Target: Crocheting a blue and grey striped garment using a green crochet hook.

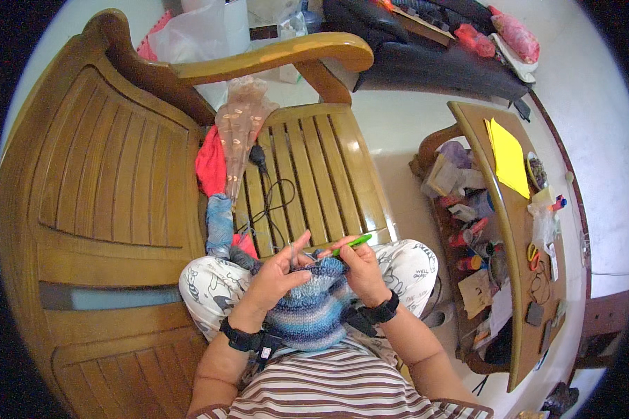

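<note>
In my lap hangs a knitted piece of blue, white and grey striped yarn, rounded like a hat or pouch. My left hand grips its upper left edge between thumb and fingers, with the index finger raised and grey yarn beside it. A crochet hook with a bright green handle is pinched in my right hand. Its thin tip points left to the top edge of the knitting, between both hands; the exact stitch is too small to make out. Grey yarn lies just left of my left hand.
I sit on a slatted wooden bench. On it lie a black cable, a red cloth, a blue cloth and a sheer brown fabric. At right, a wooden table bears yellow paper and scissors.
</note>
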